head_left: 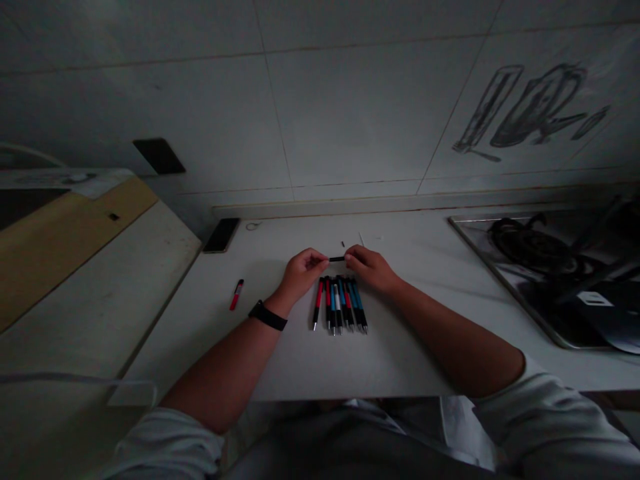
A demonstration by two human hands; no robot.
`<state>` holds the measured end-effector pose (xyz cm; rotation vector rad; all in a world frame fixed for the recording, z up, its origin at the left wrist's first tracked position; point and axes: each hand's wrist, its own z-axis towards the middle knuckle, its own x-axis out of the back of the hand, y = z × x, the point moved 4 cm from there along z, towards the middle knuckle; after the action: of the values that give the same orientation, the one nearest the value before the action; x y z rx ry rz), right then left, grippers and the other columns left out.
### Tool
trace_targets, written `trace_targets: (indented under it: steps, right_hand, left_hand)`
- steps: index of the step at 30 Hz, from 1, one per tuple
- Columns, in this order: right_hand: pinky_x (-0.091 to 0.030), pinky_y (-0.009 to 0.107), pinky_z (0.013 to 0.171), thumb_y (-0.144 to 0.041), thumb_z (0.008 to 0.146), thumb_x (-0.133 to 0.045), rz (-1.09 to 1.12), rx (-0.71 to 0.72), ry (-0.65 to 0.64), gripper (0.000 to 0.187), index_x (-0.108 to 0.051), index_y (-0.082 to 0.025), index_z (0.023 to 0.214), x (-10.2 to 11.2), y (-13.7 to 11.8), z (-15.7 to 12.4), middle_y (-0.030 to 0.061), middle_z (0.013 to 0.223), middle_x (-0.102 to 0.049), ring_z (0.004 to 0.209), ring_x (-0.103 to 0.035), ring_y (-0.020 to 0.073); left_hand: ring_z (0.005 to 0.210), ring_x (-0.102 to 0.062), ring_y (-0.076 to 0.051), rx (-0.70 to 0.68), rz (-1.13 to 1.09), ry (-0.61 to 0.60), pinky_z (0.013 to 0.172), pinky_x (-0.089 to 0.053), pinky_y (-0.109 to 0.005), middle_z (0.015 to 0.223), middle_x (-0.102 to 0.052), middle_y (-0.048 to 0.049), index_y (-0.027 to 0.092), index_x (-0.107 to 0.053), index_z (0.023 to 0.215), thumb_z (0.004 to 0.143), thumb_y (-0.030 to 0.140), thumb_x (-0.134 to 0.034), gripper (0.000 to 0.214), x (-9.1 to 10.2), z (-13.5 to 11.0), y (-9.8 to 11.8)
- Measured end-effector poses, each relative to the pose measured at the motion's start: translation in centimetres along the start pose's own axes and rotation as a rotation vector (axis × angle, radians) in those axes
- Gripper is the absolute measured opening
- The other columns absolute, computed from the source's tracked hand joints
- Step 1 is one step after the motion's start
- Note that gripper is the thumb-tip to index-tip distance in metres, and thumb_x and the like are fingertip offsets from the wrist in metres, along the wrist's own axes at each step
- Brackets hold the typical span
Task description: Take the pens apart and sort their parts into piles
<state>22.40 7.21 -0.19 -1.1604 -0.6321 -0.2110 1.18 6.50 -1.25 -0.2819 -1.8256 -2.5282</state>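
Fingertips (323,257) of the left hand (300,272) pinch one end of a short black piece (337,259), and the right hand (371,268) pinches the other end. Both are closed on it, and it sits level just above the counter (410,347), right over the top of the pen row (340,303). How far along? Well on, by my reading: the row lies neat, side by side, tips toward the person, and those look finished with. What seems left is the piece in hand and one red pen (237,294) lying alone, well to the left of the row. There are also two loose things beyond the hands, a tiny dark bit (343,244) and a thin white stick (361,239). Now the count. Pens in the row: I make it seven, maybe eight. The light is dim and they touch, with red, blue and black barrels mixed. One red stray, one black piece. One phone (221,235) back left by the wall, one small ring (253,226) beside it, one watch (268,315) on the left wrist, one stove (545,267) off to the right.
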Motion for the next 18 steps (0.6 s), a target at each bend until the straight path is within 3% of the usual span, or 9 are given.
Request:
trace_targets:
  steps: [3, 8, 15, 18]
  right_hand:
    - [-0.044, 0.030, 0.073, -0.045, 0.103, -0.045, -0.035, 0.004, -0.051, 0.037, -0.066, -0.021, 0.085, -0.2, -0.1, 0.1, 0.0027, 0.079, -0.070, 0.075, -0.062, 0.0173]
    - [-0.044, 0.028, 0.065, -0.039, 0.094, -0.060, -0.023, 0.037, 0.031, 0.020, -0.069, -0.021, 0.099, -0.2, 0.0, 0.1, 0.0012, 0.080, -0.070, 0.069, -0.060, 0.0160]
    - [-0.051, 0.032, 0.075, -0.029, 0.094, -0.061, -0.095, 0.202, 0.187, 0.015, -0.072, -0.022, 0.103, 0.5, -0.9, -0.4, 0.0059, 0.092, -0.073, 0.081, -0.066, 0.0192]
    - [-0.052, 0.033, 0.078, -0.028, 0.095, -0.061, -0.141, 0.239, 0.249, 0.015, -0.071, -0.022, 0.104, 1.0, -1.1, -0.5, 0.0069, 0.095, -0.073, 0.085, -0.066, 0.0203]
  left_hand:
    - [0.083, -0.068, -0.016, 0.008, 0.002, -0.002, 0.081, -0.054, -0.031, 0.089, -0.073, -0.0036, 0.018, -0.070, 0.089, 0.083, 0.035, -0.079, 0.020, 0.0, 0.0, -0.2]
    - [0.083, -0.068, -0.016, 0.054, -0.016, 0.019, 0.082, -0.054, -0.031, 0.089, -0.073, -0.0040, 0.018, -0.070, 0.090, 0.082, 0.038, -0.080, 0.024, 0.2, 0.1, -0.5]
    - [0.077, -0.068, -0.014, 0.305, -0.362, 0.006, 0.081, -0.057, -0.032, 0.088, -0.072, -0.0039, 0.017, -0.067, 0.089, 0.072, 0.037, -0.086, 0.033, -0.7, -0.6, -0.7]
    - [0.076, -0.068, -0.014, 0.347, -0.408, -0.004, 0.079, -0.057, -0.032, 0.088, -0.072, -0.0048, 0.016, -0.067, 0.089, 0.071, 0.035, -0.086, 0.033, -0.4, -0.5, -0.3]
